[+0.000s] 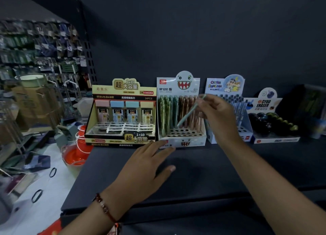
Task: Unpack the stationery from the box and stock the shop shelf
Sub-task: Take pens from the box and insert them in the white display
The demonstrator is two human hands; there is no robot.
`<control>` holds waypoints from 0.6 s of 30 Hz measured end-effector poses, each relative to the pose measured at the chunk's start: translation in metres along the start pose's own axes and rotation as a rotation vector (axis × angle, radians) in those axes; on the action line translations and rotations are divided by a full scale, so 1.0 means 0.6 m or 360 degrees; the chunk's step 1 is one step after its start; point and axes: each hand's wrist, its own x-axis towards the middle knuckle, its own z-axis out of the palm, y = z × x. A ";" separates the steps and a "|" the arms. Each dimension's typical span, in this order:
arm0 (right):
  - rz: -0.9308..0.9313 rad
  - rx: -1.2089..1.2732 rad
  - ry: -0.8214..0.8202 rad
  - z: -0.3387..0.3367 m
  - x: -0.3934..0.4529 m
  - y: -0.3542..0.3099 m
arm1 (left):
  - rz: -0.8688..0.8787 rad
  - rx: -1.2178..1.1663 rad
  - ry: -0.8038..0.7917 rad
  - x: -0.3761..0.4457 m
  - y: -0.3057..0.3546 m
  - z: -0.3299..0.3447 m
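A white pencil display box with a toothy monster face (181, 137) stands on the dark shelf (194, 173), holding green and copper mechanical pencils in a holed tray. My right hand (218, 114) pinches a pale green pencil (189, 112), tilted with its tip low over the box's holes. My left hand (150, 166) lies flat on the shelf, fingers straight, fingertips touching the box's front left corner.
A yellow-black lead-refill box (121, 116) stands left of the pencil box. A cartoon pen display (227, 109) and a gyro eraser box (271, 121) stand to the right. Cardboard boxes (35, 104), an orange object (79, 146) and hanging racks crowd the left.
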 end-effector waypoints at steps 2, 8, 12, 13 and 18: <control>-0.0069 -0.0158 -0.0053 0.020 0.009 0.007 | 0.0018 -0.0017 0.0001 -0.001 0.000 0.000; -0.0199 -0.0474 -0.0220 0.061 0.026 0.034 | 0.0034 0.0017 0.0008 0.000 0.004 -0.001; -0.0177 -0.0620 -0.0325 0.074 0.033 0.043 | 0.0042 -0.0006 0.0029 0.000 0.006 -0.001; -0.0176 -0.0655 -0.0331 0.076 0.036 0.045 | 0.0048 -0.0015 0.0038 0.000 0.007 -0.002; -0.0124 -0.0750 -0.0349 0.084 0.042 0.057 | 0.0080 -0.0112 0.0042 0.001 0.008 -0.005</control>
